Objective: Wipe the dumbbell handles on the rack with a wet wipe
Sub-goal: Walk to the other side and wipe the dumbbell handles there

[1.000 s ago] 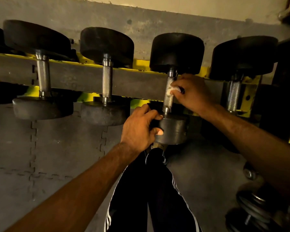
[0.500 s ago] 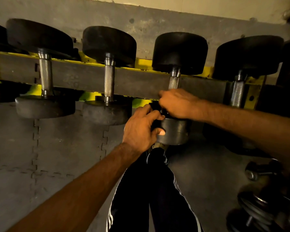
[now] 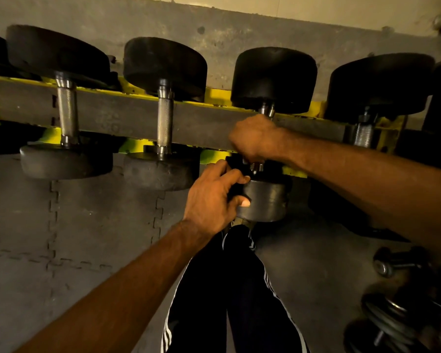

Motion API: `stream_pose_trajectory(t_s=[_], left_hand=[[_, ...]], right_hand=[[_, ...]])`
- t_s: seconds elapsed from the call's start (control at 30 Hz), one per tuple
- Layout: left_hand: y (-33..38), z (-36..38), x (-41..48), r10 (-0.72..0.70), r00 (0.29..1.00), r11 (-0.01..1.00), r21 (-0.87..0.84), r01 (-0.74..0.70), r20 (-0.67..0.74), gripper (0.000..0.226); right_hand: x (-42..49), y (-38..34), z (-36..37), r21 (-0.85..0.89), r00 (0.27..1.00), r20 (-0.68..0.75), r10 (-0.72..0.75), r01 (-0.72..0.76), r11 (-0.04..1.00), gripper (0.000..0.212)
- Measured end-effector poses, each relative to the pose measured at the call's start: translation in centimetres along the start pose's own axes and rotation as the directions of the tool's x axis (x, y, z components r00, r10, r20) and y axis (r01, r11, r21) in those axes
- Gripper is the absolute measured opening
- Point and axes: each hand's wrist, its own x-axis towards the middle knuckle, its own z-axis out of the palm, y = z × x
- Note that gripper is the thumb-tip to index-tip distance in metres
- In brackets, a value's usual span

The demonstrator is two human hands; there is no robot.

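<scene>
**Rack.** The rack (image 3: 117, 115) is a grey rail on a yellow frame that crosses the view from 9 o'clock to 3 o'clock. Four dumbbells lie across it. Each has one black head behind the rail and one in front.

**Work item.** The third dumbbell (image 3: 274, 77) from the left lies at 1 o'clock from the centre of the view. Its handle (image 3: 266, 109) crosses the rail. Only short steel stubs show at the 12 o'clock and 6 o'clock sides of your fist.

**Right hand.** Your right hand (image 3: 255, 138) is clenched round the handle, with the forearm entering from 4 o'clock. The fist hides whatever lies against the steel, so the wet wipe cannot be seen.

**Left hand.** Your left hand (image 3: 214, 200) is just beside the right hand, at its 7 o'clock. It grasps the near head (image 3: 267, 200), with fingers curled over the upper edge and the thumb pressed on the side.

**Other items.**
- The first dumbbell (image 3: 67, 110) and second dumbbell (image 3: 165, 121) lie at 9 o'clock of your right hand, with their knurled handles bare.
- The fourth dumbbell (image 3: 364, 133) lies at 3 o'clock.
- Grey interlocking floor mats (image 3: 87, 225) lie below the rack.
- A small dumbbell (image 3: 397, 261) and stacked weight plates (image 3: 387, 317) rest on the floor at 5 o'clock of the view.
- Your striped black trousers (image 3: 239, 289) show at 6 o'clock.
</scene>
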Motion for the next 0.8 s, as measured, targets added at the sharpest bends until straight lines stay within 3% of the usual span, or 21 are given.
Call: stream_pose_trajectory(t_s=[0.13, 0.2, 0.27, 0.3, 0.37, 0.43, 0.47, 0.53, 0.63, 0.8], left_hand=[[0.0, 0.1, 0.1, 0.004, 1.0, 1.0, -0.007, -0.003, 0.02, 0.039], [-0.3, 0.1, 0.0, -0.001, 1.0, 1.0, -0.016, 0.002, 0.013, 0.038], [-0.5, 0.0, 0.0, -0.002, 1.0, 1.0, -0.019, 0.002, 0.011, 0.038], [-0.5, -0.1, 0.0, -0.005, 1.0, 1.0, -0.021, 0.005, 0.015, 0.038], [-0.6, -0.2, 0.0, -0.014, 1.0, 0.999, -0.041, 0.015, 0.027, 0.038], [-0.7, -0.1, 0.0, -0.014, 0.999, 0.997, -0.078, 0.017, 0.033, 0.037], [-0.8, -0.1, 0.0, -0.012, 0.999, 0.996, -0.093, 0.016, 0.039, 0.037], [-0.7, 0.0, 0.1, -0.001, 0.999, 0.994, -0.107, 0.006, 0.045, 0.035], [-0.4, 0.1, 0.6, -0.004, 0.999, 0.995, -0.104, 0.01, 0.053, 0.036], [-0.1, 0.1, 1.1, -0.049, 0.995, 0.991, -0.118, 0.059, 0.082, 0.044]], right_hand=[[-2.1, 2.0, 1.4, 0.194, 0.96, -0.231, 0.16, -0.116, 0.974, 0.018], [-4.1, 1.7, 3.9, 0.348, 0.956, -0.251, 0.151, -0.057, 0.936, 0.014], [-5.8, 1.4, 6.5, 0.573, 0.965, -0.203, 0.167, -0.022, 0.819, 0.012], [-6.1, 1.4, 7.4, 0.694, 0.954, -0.196, 0.225, -0.028, 0.719, 0.012], [-5.5, 1.6, 8.7, 0.92, 0.872, -0.17, 0.458, -0.027, 0.392, 0.012], [-4.4, 1.3, 9.4, 0.998, 0.726, -0.062, 0.684, 0.042, 0.045, 0.013], [-3.9, 1.0, 9.7, 0.994, 0.686, 0.034, 0.727, 0.052, -0.096, 0.017], [-3.7, 0.4, 10.7, 0.972, 0.724, 0.19, 0.664, -0.043, -0.231, 0.027], [-3.8, 1.1, 11.9, 0.93, 0.821, 0.344, 0.455, -0.23, -0.287, 0.016], [-1.2, 4.1, 11.5, 0.868, 0.898, 0.299, 0.323, -0.115, -0.482, 0.03]])
